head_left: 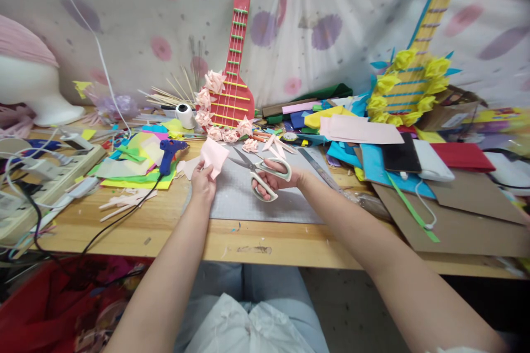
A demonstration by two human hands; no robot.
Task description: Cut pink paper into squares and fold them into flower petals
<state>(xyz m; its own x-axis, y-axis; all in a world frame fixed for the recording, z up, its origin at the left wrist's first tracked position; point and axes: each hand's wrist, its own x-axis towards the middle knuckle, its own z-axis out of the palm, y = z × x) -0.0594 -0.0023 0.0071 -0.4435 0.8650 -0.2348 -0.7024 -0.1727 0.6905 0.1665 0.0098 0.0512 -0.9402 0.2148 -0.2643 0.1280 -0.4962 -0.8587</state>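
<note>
My left hand pinches a piece of pink paper and holds it up over the left part of the grey cutting mat. In my right hand is a pair of scissors with white and green handles. Its blades are parted and point left toward the paper, without visibly cutting into it. Behind the scissors lie a small pink paper flower and several pink paper strips. Farther back stands a red paper guitar edged with pink paper flowers.
A blue glue gun rests on coloured paper at the left, near a power strip. A metal ruler lies along the mat's right side. Folded paper, a black phone and brown cardboard cover the right. A yellow guitar stands behind.
</note>
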